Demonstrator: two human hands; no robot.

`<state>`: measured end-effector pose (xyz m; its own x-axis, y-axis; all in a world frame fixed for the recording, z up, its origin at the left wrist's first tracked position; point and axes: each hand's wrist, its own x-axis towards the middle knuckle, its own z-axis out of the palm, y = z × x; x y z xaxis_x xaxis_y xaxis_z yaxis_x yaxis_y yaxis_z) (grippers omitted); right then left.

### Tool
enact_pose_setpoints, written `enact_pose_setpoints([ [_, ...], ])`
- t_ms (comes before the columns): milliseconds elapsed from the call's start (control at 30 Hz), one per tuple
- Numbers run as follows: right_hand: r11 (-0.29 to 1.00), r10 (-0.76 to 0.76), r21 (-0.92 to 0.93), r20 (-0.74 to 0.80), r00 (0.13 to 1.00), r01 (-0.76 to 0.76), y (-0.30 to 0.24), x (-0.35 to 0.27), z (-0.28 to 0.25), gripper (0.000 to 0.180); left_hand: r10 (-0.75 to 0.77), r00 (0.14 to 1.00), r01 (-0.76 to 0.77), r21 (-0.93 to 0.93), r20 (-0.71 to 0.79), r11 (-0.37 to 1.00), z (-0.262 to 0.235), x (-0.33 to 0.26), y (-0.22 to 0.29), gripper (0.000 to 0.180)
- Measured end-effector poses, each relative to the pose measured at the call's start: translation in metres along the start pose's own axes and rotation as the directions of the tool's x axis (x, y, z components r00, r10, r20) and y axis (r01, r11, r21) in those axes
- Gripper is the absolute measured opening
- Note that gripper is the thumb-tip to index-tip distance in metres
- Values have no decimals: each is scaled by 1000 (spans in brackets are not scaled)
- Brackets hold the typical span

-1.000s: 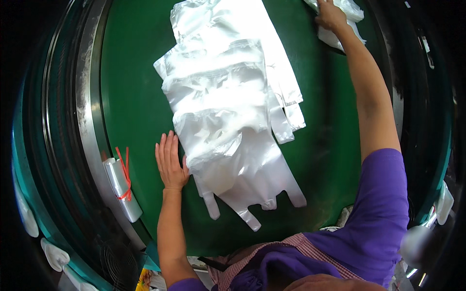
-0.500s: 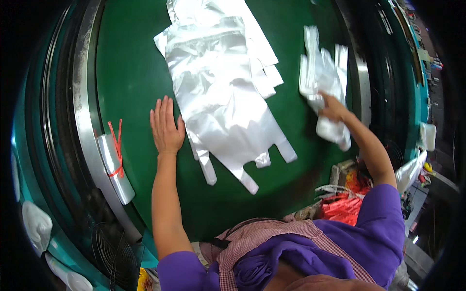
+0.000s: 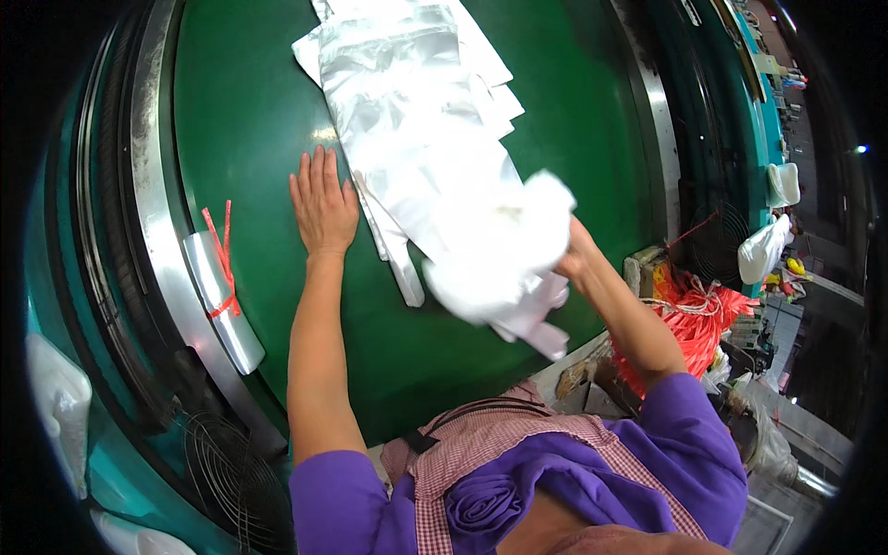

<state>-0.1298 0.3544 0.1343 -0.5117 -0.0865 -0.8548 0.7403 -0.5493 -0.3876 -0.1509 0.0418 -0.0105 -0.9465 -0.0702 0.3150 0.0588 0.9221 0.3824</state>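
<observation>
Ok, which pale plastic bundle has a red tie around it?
The rolled bundle by the metal rail, left of the left hand. Its red tie sets it apart; the loose pile and the bunch in the right hand show none.

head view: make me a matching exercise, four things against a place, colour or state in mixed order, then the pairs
1. Left hand
2. Right hand
3. Tied bundle
4. Worktop

A. On the left metal rim
B. Palm down beside the stacked bags
C. Green
D. Holding blurred white plastic

Pairs: 1-B; 2-D; 3-A; 4-C
</observation>
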Motion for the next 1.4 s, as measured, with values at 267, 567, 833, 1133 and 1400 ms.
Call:
enact_pose_setpoints([
  [267,-700,-295,-556,797,527,448,35,12,-10,89,23,999,-14,-303,24,953,-10,-6,-5,50],
  [567,-728,-493,-576,817,301,372,75,105,-10,107,64,997,-52,-214,50,975,13,46,13,38],
  [833,-807,-473,-562,800,369,183,-5,153,49,81,56,998,-24,-542,43,840,18,43,10,47],
  [1133,-814,-254,-433,864,434,387,40,46,-15,39,104,991,-65,-384,83,921,-37,-111,53,46],
  [1400,-848,-241,-331,936,255,414,56,68,-48,12,121,992,-120,-415,-25,902,-35,-126,59,39],
])
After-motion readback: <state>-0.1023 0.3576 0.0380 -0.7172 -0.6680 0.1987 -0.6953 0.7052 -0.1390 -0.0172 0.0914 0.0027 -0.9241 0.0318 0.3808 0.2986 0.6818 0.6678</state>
